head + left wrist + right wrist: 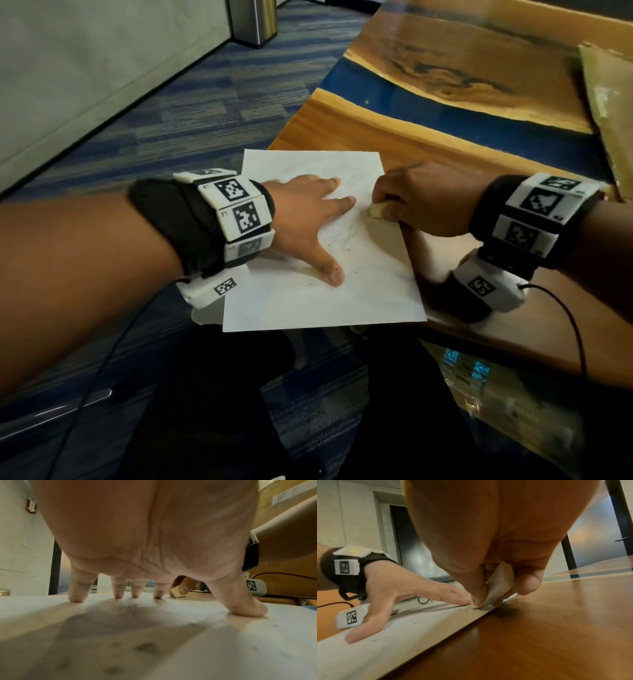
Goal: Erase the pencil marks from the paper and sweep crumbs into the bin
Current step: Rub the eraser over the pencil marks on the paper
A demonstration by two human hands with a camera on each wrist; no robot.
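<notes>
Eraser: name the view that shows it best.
Right wrist view: the eraser fills the frame's centre, pinched by the right hand, its corner on the paper. The head view shows only its tip; the left wrist view, a small distant block.

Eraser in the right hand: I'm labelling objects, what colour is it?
Off-white to cream; the eraser, pinched by the right hand, shows best in the right wrist view.

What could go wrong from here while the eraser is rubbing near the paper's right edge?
The paper overhangs the table on its left, so it could slip if the left hand eases off. The eraser in the right hand might crease the edge. Crumbs could spill onto the carpet.
</notes>
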